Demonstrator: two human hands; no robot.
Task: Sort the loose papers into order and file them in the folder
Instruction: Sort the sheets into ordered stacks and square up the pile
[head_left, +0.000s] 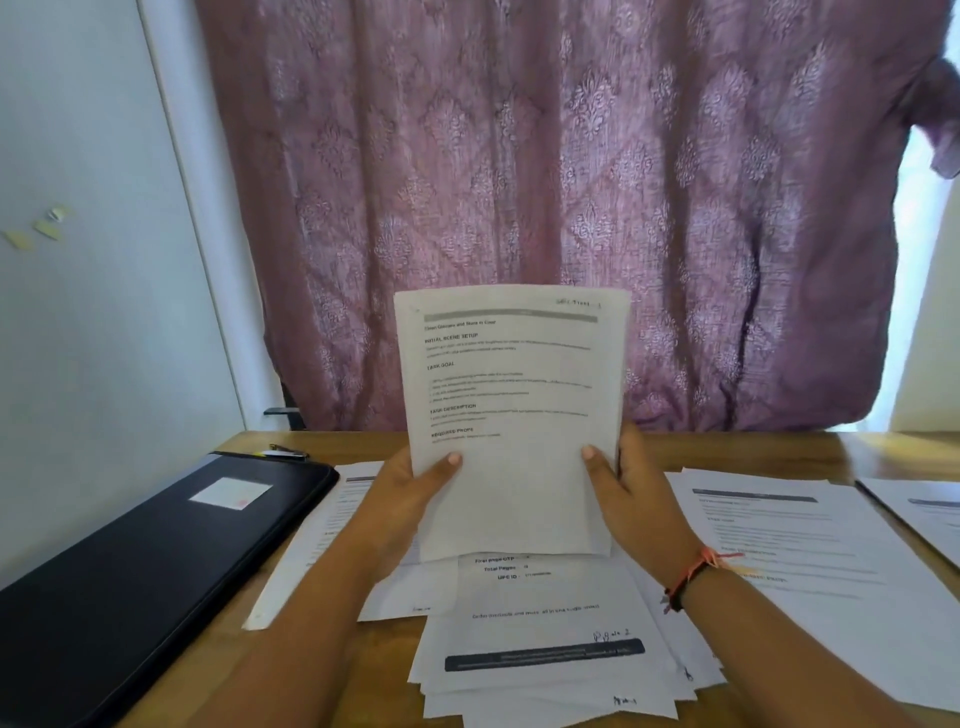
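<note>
Wooden desk (753, 449): carries everything, with the black folder (130, 561) on its left end; I place the rest from that folder.
Folder: lies flat and closed, a white label (231, 492) on its cover and a pen (288, 453) at its far edge.
Held sheets (514, 415): a thin sheaf standing upright to the right of the folder, printed side facing the person. Its lower edge is just over the loose pile (545, 639); whether they touch I cannot tell.
Left hand (410, 493): clamped on the sheaf's lower edge on the folder side, thumb across the front, fingers hidden behind.
Right hand (631, 488): clamped on the edge away from the folder, thumb in front, a thread bracelet (691, 571) at the wrist.
Loose pile: fanned untidily on the desk right of the folder, under the forearms.
Side sheet (311, 540): flat, just beside the folder's right edge.
Spread pages (795, 545): flat, well to the right of the folder, past the right hand.
Curtain (571, 182): mauve, patterned, hanging beyond the desk, behind and right of the folder.
</note>
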